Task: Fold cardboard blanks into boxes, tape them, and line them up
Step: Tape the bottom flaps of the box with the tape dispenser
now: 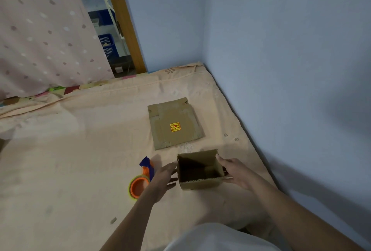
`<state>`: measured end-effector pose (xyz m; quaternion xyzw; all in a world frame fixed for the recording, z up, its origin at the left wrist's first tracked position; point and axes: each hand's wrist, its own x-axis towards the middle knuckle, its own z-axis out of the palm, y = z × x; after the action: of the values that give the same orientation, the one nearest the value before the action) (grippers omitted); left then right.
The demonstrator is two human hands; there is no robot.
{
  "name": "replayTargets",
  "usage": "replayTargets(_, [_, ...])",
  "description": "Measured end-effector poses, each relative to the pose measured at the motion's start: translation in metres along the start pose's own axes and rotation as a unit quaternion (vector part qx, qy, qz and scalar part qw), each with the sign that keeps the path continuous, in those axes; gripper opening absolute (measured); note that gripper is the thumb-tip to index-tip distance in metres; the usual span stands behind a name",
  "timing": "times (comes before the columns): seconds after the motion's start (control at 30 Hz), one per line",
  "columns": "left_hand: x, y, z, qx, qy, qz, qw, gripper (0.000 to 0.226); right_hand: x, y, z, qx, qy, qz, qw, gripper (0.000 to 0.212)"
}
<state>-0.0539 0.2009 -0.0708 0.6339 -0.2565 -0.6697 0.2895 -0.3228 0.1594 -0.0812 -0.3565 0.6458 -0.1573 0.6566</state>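
A small brown cardboard box (200, 184) stands upright on the bed with its top open. My left hand (166, 176) lies with straight fingers against its left wall. Against the right wall rests my right hand (232, 170), fingers extended along the cardboard. Beyond the box a flat cardboard blank (172, 116) with a yellow and red sticker lies on the sheet. An orange and blue tape dispenser (140, 182) with a roll of clear tape sits just left of my left hand.
The work goes on over a bed with a peach sheet (80, 150). A blue wall (281, 70) borders the bed on the right and at the back. A pink dotted curtain (40, 40) hangs at the far left.
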Motion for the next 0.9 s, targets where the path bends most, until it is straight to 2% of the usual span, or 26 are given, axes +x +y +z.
replayTargets(0.1, [0.0,-0.002,0.005,0.012,0.004,0.01,1.0,0.049,0.004,0.006,0.002,0.028,-0.011,-0.01,0.999,0.118])
replayTargets(0.17, [0.0,-0.005,0.009,0.002,0.004,0.013,1.0,0.048,0.007,0.007,0.005,0.037,-0.012,-0.009,0.999,0.13])
replayTargets(0.2, [0.0,-0.006,0.01,-0.007,0.005,0.013,1.0,0.049,0.006,0.006,0.007,0.044,-0.01,-0.009,0.999,0.127])
replayTargets(0.33, [0.0,-0.005,0.017,-0.019,0.032,0.004,0.999,0.058,-0.002,-0.005,0.011,0.055,0.009,-0.003,0.998,0.093])
replayTargets(0.47, [-0.004,0.002,0.012,-0.035,0.067,0.012,0.997,0.062,-0.008,-0.022,0.014,0.06,0.001,-0.007,0.998,0.103])
replayTargets(0.57, [-0.013,0.01,0.001,-0.084,0.09,0.012,0.992,0.07,-0.012,-0.039,0.026,0.041,-0.011,-0.02,0.999,0.099])
replayTargets(0.67, [-0.024,0.022,-0.016,-0.114,0.113,0.025,0.987,0.055,-0.016,-0.064,0.041,0.02,-0.027,-0.047,0.998,0.098])
replayTargets(0.8, [-0.05,0.028,-0.044,-0.085,0.139,0.071,0.984,0.05,-0.024,-0.087,0.071,0.0,-0.042,-0.096,0.995,0.097])
replayTargets(0.9, [-0.072,0.025,-0.067,-0.077,0.16,0.101,0.979,0.052,-0.034,-0.095,0.102,-0.009,-0.053,-0.113,0.992,0.076])
